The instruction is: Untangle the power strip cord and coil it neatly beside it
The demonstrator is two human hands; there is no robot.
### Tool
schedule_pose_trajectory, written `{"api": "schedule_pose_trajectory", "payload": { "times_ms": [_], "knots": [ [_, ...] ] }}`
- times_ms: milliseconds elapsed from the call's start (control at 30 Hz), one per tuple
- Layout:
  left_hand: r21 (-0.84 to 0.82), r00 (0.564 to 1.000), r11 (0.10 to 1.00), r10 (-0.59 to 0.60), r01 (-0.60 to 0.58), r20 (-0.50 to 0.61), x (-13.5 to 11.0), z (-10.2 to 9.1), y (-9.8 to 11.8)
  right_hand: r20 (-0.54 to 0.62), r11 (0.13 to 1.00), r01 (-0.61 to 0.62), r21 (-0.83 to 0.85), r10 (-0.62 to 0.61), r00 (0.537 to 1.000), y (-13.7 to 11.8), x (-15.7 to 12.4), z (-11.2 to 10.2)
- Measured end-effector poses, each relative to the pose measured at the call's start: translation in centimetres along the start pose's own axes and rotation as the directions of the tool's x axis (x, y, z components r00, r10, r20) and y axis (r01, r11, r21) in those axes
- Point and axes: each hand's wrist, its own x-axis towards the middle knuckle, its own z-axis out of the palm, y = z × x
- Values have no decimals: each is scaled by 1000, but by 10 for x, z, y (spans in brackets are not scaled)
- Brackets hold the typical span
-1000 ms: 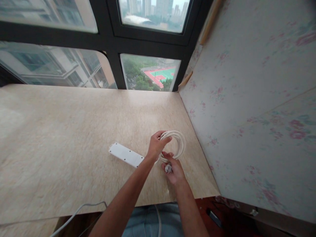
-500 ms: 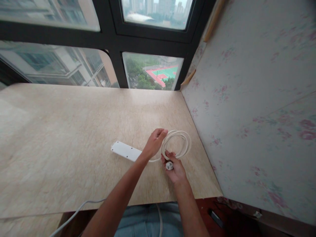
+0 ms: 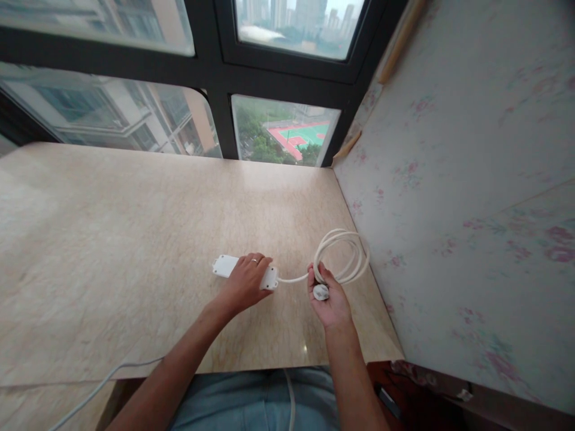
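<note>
A white power strip (image 3: 226, 265) lies on the beige marble-look table (image 3: 135, 239). My left hand (image 3: 246, 281) rests on top of the strip, fingers curled over it, a ring on one finger. My right hand (image 3: 327, 296) is closed on the coiled white cord (image 3: 348, 254) and its plug (image 3: 320, 292), holding the coil upright just right of the strip. A short run of cord joins the strip's end to the coil.
A floral-papered wall (image 3: 449, 179) stands close on the right. Dark-framed windows (image 3: 215, 90) run along the table's far edge. Another white cable (image 3: 103, 383) hangs off the near edge at the left. My lap in jeans (image 3: 269, 401) shows below.
My left hand let go of the coil and moved left onto the power strip. My right hand kept the coil and plug and shifted slightly right.
</note>
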Motion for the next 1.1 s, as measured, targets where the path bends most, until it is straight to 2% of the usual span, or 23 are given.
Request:
{"api": "schedule_pose_trajectory", "payload": {
  "times_ms": [100, 200, 333, 433, 567, 667, 700, 767, 833, 867, 900, 967, 1033, 1100],
  "knots": [
    [3, 994, 1000, 10, -10, -113, 3, -2, 6, -11, 999, 24, 32, -24, 1000, -9, -6, 9],
    [-66, 991, 997, 33, -42, -131, 7, -10, 13, -4, 997, 77, 30, -77, 997, -21, -9, 16],
    [-250, 978, 964, 43, -94, -203, 13, -17, 23, 35, 985, 171, -11, -170, 985, -35, -12, 22],
    [-402, 978, 912, 4, -88, -207, 21, -22, 32, 14, 980, 198, 22, -198, 980, -42, -14, 27],
    [-533, 992, 845, -24, -46, -124, 30, -33, 43, -25, 976, 207, 65, -206, 978, -47, -12, 32],
    [-647, 996, 756, -72, 95, 62, 35, -36, 47, -55, 974, 211, 89, -206, 977, -47, 0, 32],
    [-705, 985, 690, -71, 162, 157, 36, -34, 48, -65, 975, 203, 94, -197, 978, -47, 6, 31],
    [-809, 940, 500, -37, 310, 338, 39, -29, 49, -85, 981, 169, 97, -161, 983, -45, 19, 29],
    [-841, 891, 318, -23, 437, 454, 42, -21, 48, -112, 986, 136, 95, -125, 986, -41, 33, 26],
    [-838, 873, 263, -42, 479, 486, 44, -17, 47, -125, 988, 125, 92, -113, 986, -39, 40, 25],
    [-828, 860, 241, -74, 506, 504, 47, -13, 45, -138, 989, 120, 88, -107, 985, -37, 45, 23],
    [-798, 841, 265, -146, 541, 521, 51, -6, 40, -157, 990, 118, 77, -104, 982, -32, 54, 19],
    [-774, 845, 340, -191, 535, 500, 55, -1, 34, -170, 991, 116, 62, -104, 980, -29, 60, 16],
    [-751, 870, 442, -203, 491, 450, 58, 4, 27, -181, 992, 120, 46, -110, 977, -28, 63, 14]
  ]
}}
